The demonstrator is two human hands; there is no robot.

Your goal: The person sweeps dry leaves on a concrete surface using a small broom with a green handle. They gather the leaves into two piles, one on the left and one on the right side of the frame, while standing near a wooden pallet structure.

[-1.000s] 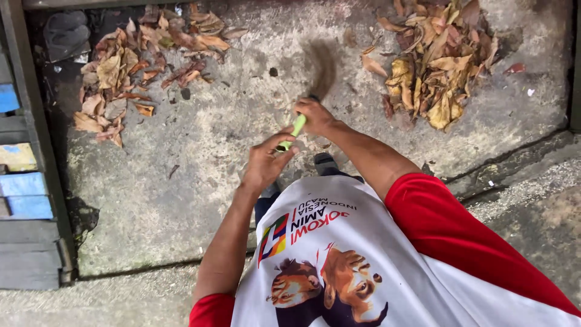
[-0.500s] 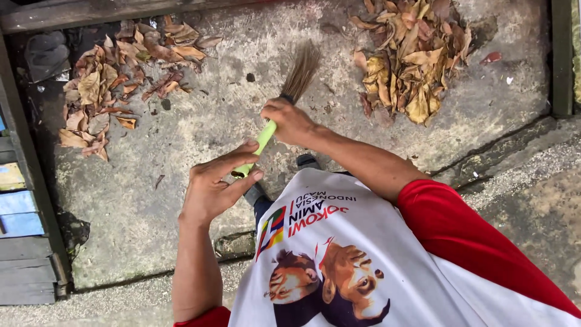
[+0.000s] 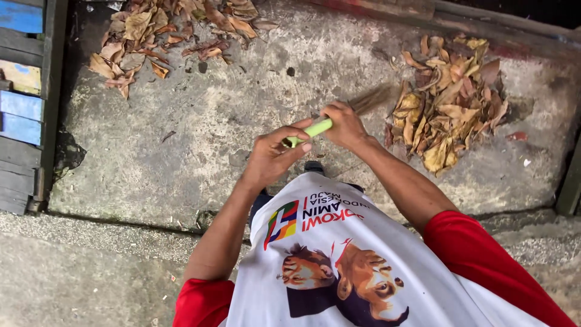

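A short broom with a light green handle point(image 3: 315, 129) and brown bristles point(image 3: 374, 99) is held over the concrete floor point(image 3: 200, 151). My right hand point(image 3: 344, 125) grips the handle near the bristles. My left hand point(image 3: 275, 154) closes around the handle's near end. The blurred bristles point right, toward a pile of dry brown and yellow leaves point(image 3: 451, 112). A second leaf pile point(image 3: 166, 33) lies at the far left of the slab.
Grey, blue and yellow wooden planks point(image 3: 21, 103) run along the left edge. A dark wooden beam point(image 3: 484, 21) borders the far side. A rough concrete step point(image 3: 91, 272) lies nearest me, and a post point(image 3: 569, 181) stands at the right.
The broom has swung from pointing ahead to pointing right, toward the right leaf pile. My left hand, open half a second ago, has closed on the handle's end.
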